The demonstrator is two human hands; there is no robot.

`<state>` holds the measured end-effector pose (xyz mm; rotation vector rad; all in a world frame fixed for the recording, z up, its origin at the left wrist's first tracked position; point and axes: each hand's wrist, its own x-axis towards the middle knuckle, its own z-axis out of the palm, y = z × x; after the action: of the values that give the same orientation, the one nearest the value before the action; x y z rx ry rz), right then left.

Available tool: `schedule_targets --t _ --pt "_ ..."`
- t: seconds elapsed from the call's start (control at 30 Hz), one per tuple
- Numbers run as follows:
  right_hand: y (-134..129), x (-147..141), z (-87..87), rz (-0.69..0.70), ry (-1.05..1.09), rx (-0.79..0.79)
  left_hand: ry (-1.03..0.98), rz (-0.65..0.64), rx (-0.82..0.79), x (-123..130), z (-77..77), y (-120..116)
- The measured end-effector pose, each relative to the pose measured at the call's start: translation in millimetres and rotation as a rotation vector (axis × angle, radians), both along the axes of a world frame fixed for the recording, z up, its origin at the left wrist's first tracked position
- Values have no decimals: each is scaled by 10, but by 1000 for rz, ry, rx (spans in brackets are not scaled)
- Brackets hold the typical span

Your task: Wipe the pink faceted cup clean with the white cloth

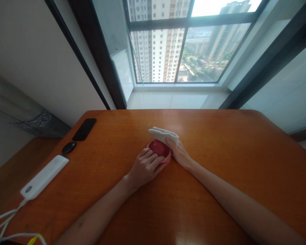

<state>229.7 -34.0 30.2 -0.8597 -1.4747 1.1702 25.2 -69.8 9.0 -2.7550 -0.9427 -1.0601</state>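
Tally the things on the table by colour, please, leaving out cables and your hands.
Black: 2 (phone, oval object)
White: 2 (cloth, power bank)
Red: 1 (bowl)
Total: 5

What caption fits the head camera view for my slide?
Left hand grips a red bowl; right hand holds a folded white cloth against it, on a wooden table.
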Motion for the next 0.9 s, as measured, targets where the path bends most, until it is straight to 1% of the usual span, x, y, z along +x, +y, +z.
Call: schedule_targets --t 0.1,0.23,0.3,0.37,0.43,0.5,0.6,0.77,0.83,0.9 --pt "2 0 -12 7 -3 13 -11 -6 -11 -9 35 -4" --pt "0 -7 -15 -1 -4 18 -50 -50 -93 -91 106 7" --pt "-4 -9 -2 -1 -8 18 -50 -71 -80 -117 107 21" --pt "-8 -7 14 2 -16 22 -39 -73 -37 -107 75 35" --pt "-12 -4 28 10 -29 29 -34 -26 -4 -67 24 44" --pt "-15 -1 34 27 -39 38 -27 45 -6 -20 -16 49" --pt "-14 -6 31 45 -33 40 -24 83 -46 4 -8 47" --pt "-11 -18 27 39 -18 38 -77 31 -127 -85 105 36" --pt "-14 -17 32 45 -21 35 -74 -5 -126 -107 112 36" --pt "-18 -14 44 49 -35 40 -61 -12 -96 -101 82 39"
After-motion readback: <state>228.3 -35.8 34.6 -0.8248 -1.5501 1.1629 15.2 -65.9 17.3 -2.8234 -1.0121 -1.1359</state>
